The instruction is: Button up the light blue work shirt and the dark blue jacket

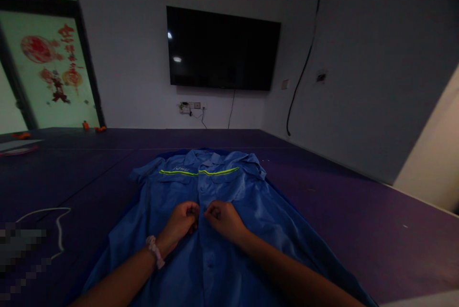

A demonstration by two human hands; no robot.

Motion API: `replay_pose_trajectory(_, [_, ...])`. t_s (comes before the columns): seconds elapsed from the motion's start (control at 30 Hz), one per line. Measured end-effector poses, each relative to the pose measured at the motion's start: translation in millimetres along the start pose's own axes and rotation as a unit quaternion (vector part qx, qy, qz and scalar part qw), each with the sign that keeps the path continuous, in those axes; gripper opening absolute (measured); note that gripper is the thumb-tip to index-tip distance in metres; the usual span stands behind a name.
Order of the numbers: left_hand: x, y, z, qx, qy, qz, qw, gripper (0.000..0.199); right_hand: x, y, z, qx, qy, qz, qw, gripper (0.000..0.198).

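Note:
A blue short-sleeved shirt (pixel 172 249) is spread front side up, collar away from me, with yellow-green stripes across the chest and pale lettering on the left. Its button placket (pixel 208 245) runs down the middle. My left hand (pixel 182 218), a light scrunchie (pixel 155 252) on its wrist, is closed at the left edge of the placket. Just across from it, my right hand (pixel 223 218) is closed too, thumb and forefinger drawn together over the placket. Whatever the fingertips of either hand hold is hidden or too small to make out.
The shirt lies on a wide purple surface (pixel 322 197). A white cable (pixel 60 230) curls at left beside a pixelated patch. Small orange objects (pixel 100 129) sit by the glass door (pixel 82 101). A television (pixel 222 49) and a dangling black cable (pixel 303 72) are on the walls.

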State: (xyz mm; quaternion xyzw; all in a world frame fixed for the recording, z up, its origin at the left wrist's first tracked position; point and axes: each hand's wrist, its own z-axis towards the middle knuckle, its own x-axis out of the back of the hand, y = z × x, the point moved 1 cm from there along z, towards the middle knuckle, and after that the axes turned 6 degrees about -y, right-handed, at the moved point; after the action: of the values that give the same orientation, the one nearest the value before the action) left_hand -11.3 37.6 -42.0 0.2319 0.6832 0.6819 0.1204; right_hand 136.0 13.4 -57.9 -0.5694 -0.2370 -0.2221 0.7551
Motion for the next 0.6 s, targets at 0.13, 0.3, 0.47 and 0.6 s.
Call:
replay_pose_trajectory(0.13, [0.5,-2.4,1.3,-0.011,-0.004,0.007,1.000,0.021,-1.1,2.7,2.0,-0.016,-0.005,0.025,1.000,0.015])
replay_pose_trajectory(0.3, [0.5,-2.1,1.4,-0.009,-0.003,0.018,1.000,0.020,-3.1,7.1,3.7,-0.022,0.000,0.025,0.999,0.016])
replay_pose_trajectory(0.47, [-0.9,-0.4,1.3,-0.018,0.003,0.020,1.000,0.020,-3.6,9.5,3.0,-0.022,0.015,0.019,0.999,0.016])
replay_pose_trajectory(0.6, [-1.4,-0.3,1.5,-0.026,0.003,0.025,0.999,0.020,-2.6,9.1,2.3,-0.029,0.027,0.007,0.999,0.015])
